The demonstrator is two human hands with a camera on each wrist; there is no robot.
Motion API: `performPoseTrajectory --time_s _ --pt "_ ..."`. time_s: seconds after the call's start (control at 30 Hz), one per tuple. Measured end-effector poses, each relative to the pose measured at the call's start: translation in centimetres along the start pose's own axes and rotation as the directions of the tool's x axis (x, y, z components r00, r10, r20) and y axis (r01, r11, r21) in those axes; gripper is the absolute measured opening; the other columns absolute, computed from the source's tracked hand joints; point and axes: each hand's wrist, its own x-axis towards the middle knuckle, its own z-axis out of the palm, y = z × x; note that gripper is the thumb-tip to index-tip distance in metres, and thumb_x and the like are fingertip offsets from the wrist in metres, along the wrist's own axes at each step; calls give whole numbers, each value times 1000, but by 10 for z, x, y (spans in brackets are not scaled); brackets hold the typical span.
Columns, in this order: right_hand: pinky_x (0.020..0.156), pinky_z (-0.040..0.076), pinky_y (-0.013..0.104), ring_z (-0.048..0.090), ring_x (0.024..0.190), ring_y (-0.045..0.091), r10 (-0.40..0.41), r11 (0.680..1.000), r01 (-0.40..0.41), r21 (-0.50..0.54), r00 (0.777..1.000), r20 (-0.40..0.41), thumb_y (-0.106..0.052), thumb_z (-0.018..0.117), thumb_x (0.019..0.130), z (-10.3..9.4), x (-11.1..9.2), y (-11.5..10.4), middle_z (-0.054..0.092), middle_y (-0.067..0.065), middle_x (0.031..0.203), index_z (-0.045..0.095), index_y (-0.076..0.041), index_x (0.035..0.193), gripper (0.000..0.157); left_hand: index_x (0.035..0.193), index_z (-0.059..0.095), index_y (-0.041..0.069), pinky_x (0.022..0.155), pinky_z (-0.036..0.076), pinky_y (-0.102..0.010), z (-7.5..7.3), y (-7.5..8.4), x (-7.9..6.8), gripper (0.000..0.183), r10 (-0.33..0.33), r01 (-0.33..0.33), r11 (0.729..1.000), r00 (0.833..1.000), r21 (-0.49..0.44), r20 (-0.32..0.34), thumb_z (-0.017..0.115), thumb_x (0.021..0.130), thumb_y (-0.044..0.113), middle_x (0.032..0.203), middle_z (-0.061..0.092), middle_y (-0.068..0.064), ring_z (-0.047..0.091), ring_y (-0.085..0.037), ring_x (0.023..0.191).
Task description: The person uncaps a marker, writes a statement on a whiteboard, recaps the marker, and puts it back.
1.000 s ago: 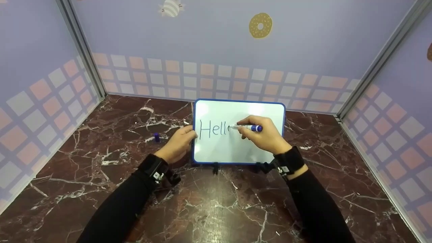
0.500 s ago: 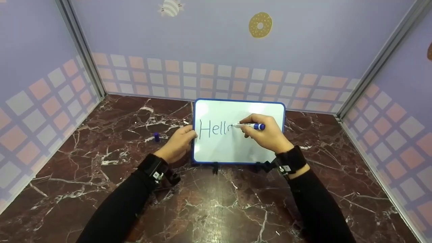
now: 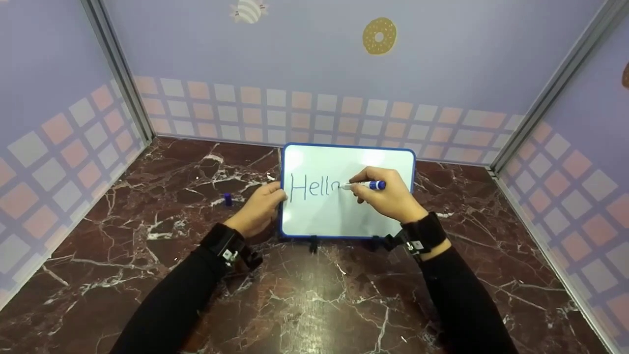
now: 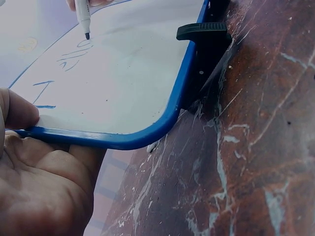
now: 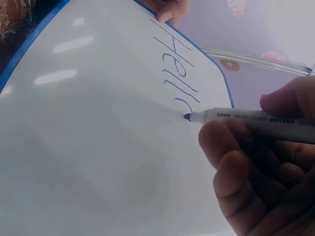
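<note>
A blue-framed whiteboard [image 3: 314, 216] stands tilted back on black feet, one foot [image 4: 204, 32] showing in the left wrist view. My left hand [image 3: 260, 209] grips its left edge, thumb on the front and fingers behind, where they are partly hidden. My right hand [image 3: 385, 194] pinches a white marker [image 5: 266, 123] with a blue end. In the right wrist view the marker's dark tip is right at the board's surface, at the end of a curved stroke. Blue handwriting [image 3: 307, 187] reads "Hell" followed by a partly drawn round letter.
A small blue-purple marker cap [image 3: 227, 199] stands on the dark red marbled table [image 3: 162, 255], left of my left hand. Behind the board rises a lilac wall [image 3: 304, 54] with pink and white squares. Side walls flank the table.
The marker and my right hand have shifted slightly right, with the tip now a little lower than half a second ago. The last letter's curve has grown. My left hand keeps its grip.
</note>
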Motion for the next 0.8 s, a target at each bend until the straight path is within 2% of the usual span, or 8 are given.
performPoseTrajectory --time_s 0.33,0.8 --pt "58 55 24 75 71 23 10 1000 -9 -17 999 38 -6 76 102 2 0 0 77 1 84 83 0 108 11 129 62 -11 84 70 -44 1 1 1 35 -12 12 1000 1000 3 -5 47 99 -1 123 77 -22 79 -28 99" --pt "63 59 24 77 75 29 -3 1000 4 -18 999 50 -8 77 104 5 0 -1 78 6 87 84 -3 109 11 129 62 -11 84 70 -44 -2 -1 1 34 -5 5 1000 1000 1 7 46 100 -1 124 75 -23 78 -28 100"
